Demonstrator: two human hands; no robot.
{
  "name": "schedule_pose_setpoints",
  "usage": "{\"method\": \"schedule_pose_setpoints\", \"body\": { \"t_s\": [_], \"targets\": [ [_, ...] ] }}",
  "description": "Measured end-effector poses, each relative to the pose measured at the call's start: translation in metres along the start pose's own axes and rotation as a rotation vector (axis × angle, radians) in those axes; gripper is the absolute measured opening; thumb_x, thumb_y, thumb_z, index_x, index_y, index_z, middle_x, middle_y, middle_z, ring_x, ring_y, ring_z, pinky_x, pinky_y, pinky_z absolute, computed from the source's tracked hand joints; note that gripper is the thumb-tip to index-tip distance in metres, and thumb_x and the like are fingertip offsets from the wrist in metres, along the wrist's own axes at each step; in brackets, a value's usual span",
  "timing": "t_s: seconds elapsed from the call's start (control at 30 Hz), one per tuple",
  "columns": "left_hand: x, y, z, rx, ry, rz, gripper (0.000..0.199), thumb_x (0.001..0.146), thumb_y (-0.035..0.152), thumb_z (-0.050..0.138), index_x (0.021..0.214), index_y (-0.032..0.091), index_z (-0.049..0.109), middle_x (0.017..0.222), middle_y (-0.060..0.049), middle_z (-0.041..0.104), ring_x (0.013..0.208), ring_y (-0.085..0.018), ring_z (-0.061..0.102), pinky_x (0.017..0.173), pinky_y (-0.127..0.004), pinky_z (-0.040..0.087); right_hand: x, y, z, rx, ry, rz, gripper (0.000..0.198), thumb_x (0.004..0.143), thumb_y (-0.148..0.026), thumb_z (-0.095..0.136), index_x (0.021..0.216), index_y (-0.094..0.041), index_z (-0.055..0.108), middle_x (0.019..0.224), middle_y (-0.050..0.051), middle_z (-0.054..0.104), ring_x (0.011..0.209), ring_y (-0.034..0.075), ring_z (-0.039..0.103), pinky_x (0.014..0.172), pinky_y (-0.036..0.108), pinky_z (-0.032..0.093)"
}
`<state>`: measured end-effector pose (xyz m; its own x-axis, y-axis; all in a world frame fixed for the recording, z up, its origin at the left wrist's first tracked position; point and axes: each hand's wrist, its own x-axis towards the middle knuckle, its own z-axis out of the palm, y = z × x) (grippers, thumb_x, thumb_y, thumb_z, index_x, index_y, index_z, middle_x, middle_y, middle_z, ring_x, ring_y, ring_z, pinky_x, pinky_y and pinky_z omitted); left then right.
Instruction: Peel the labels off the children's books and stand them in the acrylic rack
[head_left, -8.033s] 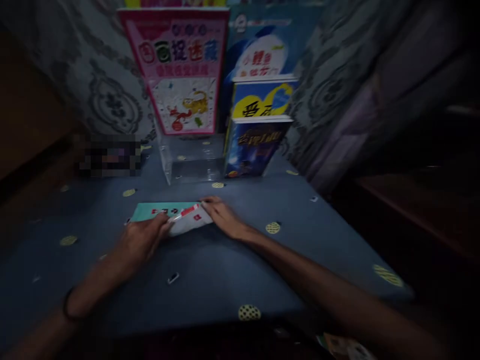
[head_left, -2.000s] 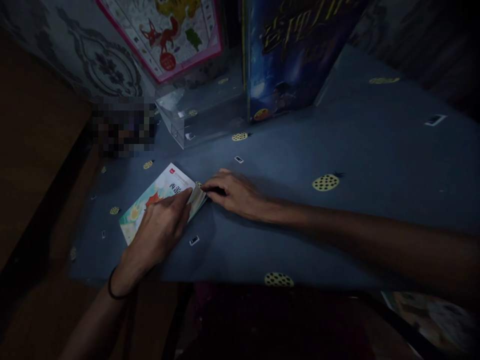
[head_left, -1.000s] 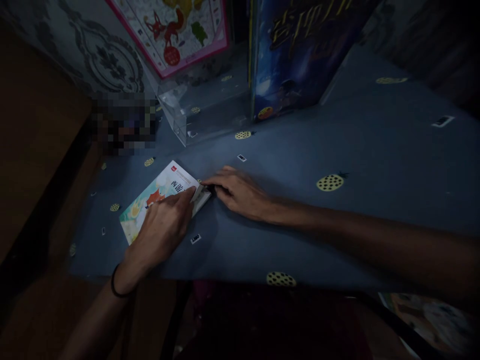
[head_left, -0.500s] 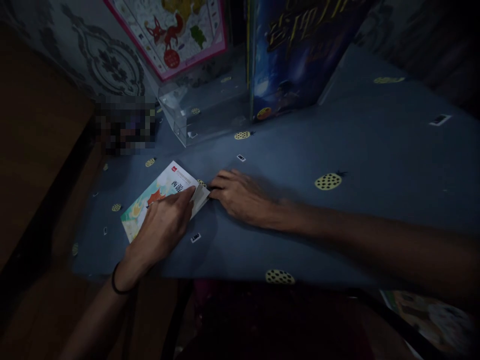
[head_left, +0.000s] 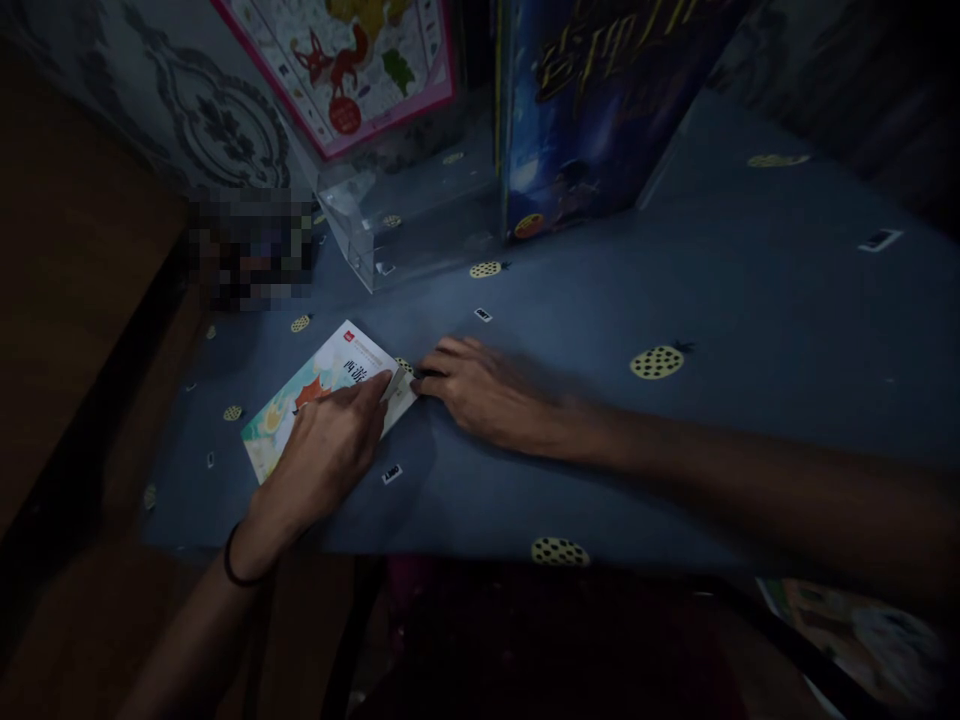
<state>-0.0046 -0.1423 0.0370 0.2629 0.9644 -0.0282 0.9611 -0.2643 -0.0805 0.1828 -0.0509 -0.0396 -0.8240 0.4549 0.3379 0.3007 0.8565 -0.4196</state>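
Note:
A small booklet [head_left: 346, 352] with an illustrated white and green cover and Chinese characters lies aslant on the blue tablecloth. My left hand [head_left: 324, 445], a dark band at its wrist, rests across the cover with the index finger stretched toward the right side; its other fingers are partly hidden. Beside the booklet's right corner, my right hand [head_left: 471, 390] has thumb and fingers pinched on the edge. The part there is bent over in a narrow pale fold [head_left: 399, 390].
Behind stands a clear acrylic rack [head_left: 360, 240] with a pink-bordered picture book [head_left: 375, 118] and a dark blue book [head_left: 592, 130] upright. A pixelated patch [head_left: 251, 250] hides something at the back left. Another colourful printed item [head_left: 862, 630] sits low at the right, below the table edge.
The bent part at the booklet's right side lies flatter than before. My right hand has shifted very slightly left with it. My left hand stays where it was.

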Motion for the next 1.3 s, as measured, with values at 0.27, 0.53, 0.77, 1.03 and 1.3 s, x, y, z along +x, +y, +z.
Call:
{"method": "schedule_pose_setpoints", "body": {
  "t_s": [0.27,0.53,0.77,1.03,1.3],
  "targets": [
    [-0.0005,0.0004,-0.0017,0.024,-0.044,-0.017,0.039,0.102,0.022,0.043,0.137,0.014,0.058,0.090,-0.010,0.078,0.074,-0.023,0.073,0.064,-0.031,0.053,0.0012,0.0031,0.0027,0.109,0.074,0.059,0.031,0.090,-0.002,0.051,0.096,-0.020,0.076,0.102,0.007,0.073,0.097,0.023,0.057,0.089,0.039,0.048],
    [-0.0002,0.0007,-0.0024,0.031,-0.040,0.001,0.040,0.101,0.022,0.041,0.136,0.013,0.058,0.084,-0.009,0.077,0.070,-0.023,0.072,0.061,-0.031,0.052,0.0007,-0.0023,-0.0039,0.097,0.063,0.051,0.037,0.092,-0.002,0.047,0.109,-0.019,0.075,0.105,0.009,0.071,0.099,0.024,0.056,0.085,0.038,0.049],
    [0.0000,0.0017,-0.0023,-0.027,-0.025,0.002,0.038,0.103,0.021,0.038,0.133,0.014,0.059,0.092,-0.011,0.077,0.077,-0.022,0.074,0.066,-0.031,0.054,0.0002,0.0021,0.0034,-0.028,-0.002,-0.020,0.029,0.095,-0.007,0.048,0.102,-0.020,0.074,0.106,0.009,0.069,0.105,0.025,0.051,0.094,0.043,0.042],
    [-0.0005,0.0055,-0.0063,-0.048,-0.083,-0.037,0.031,0.104,0.026,0.042,0.129,0.017,0.059,0.099,-0.010,0.077,0.090,-0.026,0.074,0.076,-0.034,0.054,-0.0003,-0.0003,-0.0032,0.204,0.151,0.123,0.029,0.094,-0.006,0.044,0.109,-0.015,0.067,0.096,0.009,0.068,0.095,0.023,0.060,0.085,0.037,0.050],
    [-0.0023,0.0032,-0.0009,0.042,-0.077,0.001,0.036,0.102,0.019,0.039,0.133,0.014,0.057,0.091,-0.009,0.077,0.080,-0.023,0.073,0.068,-0.031,0.053,0.0019,0.0045,0.0020,0.171,0.189,-0.004,0.015,0.096,-0.013,0.056,0.099,-0.017,0.070,0.091,0.007,0.070,0.091,0.022,0.060,0.081,0.037,0.051]
  ]
}}
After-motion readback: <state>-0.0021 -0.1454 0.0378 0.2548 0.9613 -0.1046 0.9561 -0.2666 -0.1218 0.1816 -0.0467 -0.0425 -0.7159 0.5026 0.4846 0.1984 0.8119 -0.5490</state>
